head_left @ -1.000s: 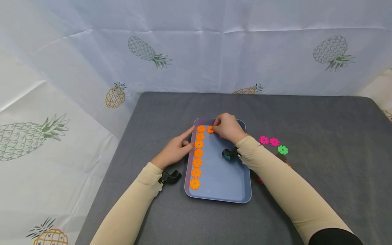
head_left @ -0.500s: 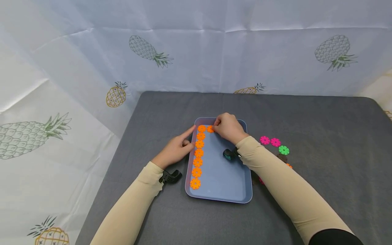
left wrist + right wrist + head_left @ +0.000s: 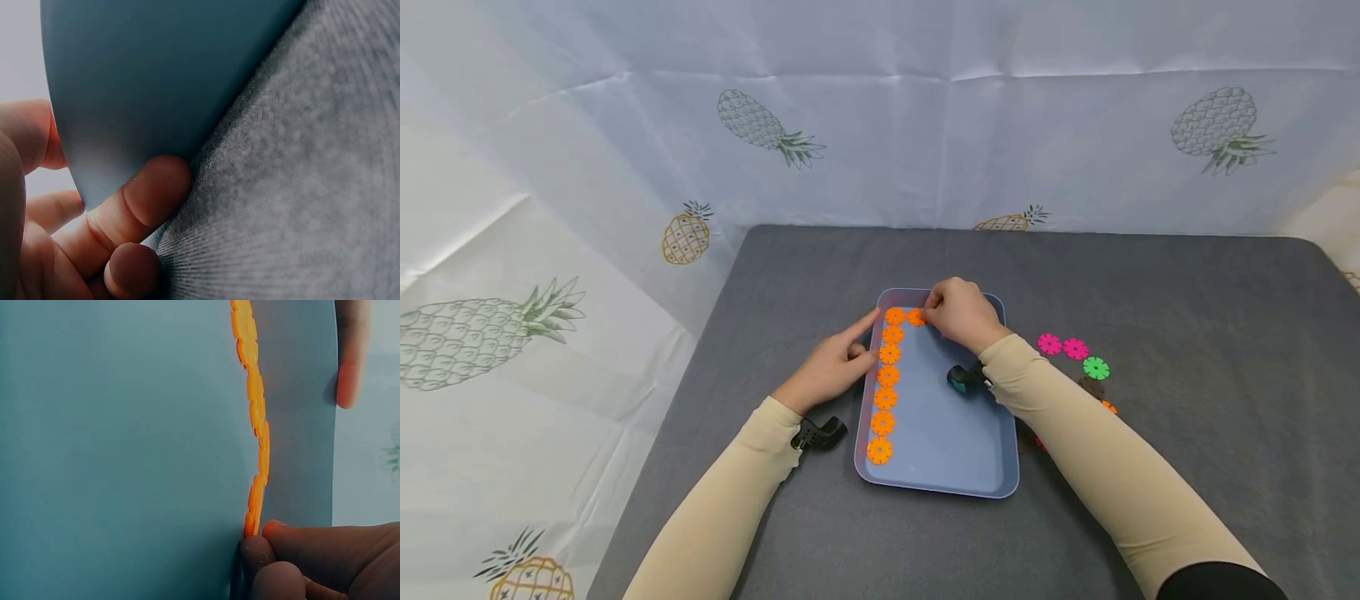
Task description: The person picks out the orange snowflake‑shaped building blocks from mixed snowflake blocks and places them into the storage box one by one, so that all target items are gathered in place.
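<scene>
A blue tray [image 3: 951,437] lies lengthwise before me. Orange notched building discs [image 3: 887,376] form a column down its left side. At the far end, another orange disc [image 3: 915,317] sits beside the column's top one. My right hand [image 3: 958,312] reaches over the far part of the tray and pinches this disc between thumb and fingertips. In the right wrist view the orange chain [image 3: 256,400] runs edge-on to those fingertips. My left hand [image 3: 827,367] holds the tray's left wall, index finger stretched along the rim. The left wrist view shows fingers [image 3: 159,187] against the wall's outside.
Right of the tray, pink discs [image 3: 1075,348], a green disc [image 3: 1096,367], a brown disc [image 3: 1091,386] and an orange disc [image 3: 1108,407] lie on the grey cloth [image 3: 1210,400], partly hidden by my right sleeve. A pineapple-print sheet [image 3: 880,150] hangs behind the table.
</scene>
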Tool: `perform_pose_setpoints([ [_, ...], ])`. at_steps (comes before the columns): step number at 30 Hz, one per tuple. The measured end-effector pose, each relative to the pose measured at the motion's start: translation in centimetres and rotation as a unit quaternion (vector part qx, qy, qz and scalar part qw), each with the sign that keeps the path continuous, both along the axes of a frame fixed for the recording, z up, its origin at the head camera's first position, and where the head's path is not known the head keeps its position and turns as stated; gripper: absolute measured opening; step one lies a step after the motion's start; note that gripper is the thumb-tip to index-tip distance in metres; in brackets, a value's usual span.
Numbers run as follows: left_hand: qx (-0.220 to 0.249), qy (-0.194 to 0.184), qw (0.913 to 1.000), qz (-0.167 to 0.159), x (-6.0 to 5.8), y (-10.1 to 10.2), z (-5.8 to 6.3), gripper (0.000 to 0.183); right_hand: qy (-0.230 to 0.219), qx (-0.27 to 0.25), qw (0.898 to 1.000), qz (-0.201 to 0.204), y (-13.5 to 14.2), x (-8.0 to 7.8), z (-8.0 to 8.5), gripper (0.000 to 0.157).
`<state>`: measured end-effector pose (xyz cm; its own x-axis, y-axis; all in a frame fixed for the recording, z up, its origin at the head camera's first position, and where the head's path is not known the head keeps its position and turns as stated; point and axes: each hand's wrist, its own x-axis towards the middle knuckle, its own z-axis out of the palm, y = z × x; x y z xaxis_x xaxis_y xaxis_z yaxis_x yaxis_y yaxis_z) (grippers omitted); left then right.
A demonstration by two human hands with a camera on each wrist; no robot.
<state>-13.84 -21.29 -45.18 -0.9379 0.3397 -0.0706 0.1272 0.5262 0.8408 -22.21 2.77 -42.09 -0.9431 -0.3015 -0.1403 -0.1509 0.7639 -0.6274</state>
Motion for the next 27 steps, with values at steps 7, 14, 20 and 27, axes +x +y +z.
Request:
perform_pose_setpoints([
  [7,0.005,0.000,1.0000,0.000,-0.03,0.18,0.09,0.072,0.001,-0.001,1.000,-0.001,0.20,0.11,0.32,0.014],
  [14,0.002,0.004,1.0000,-0.001,0.06,0.15,0.23,0.072,0.016,0.007,1.000,0.002,0.07,0.27,0.47,0.026],
  [20,-0.001,0.005,1.0000,-0.004,0.13,-0.05,-0.04,0.072,0.023,0.023,0.999,0.005,0.28,0.46,0.39,0.039],
  [27,-0.003,0.011,0.9999,-0.001,0.08,-0.08,-0.12,0.073,0.041,0.040,0.998,0.014,0.69,1.03,0.79,0.041],
])
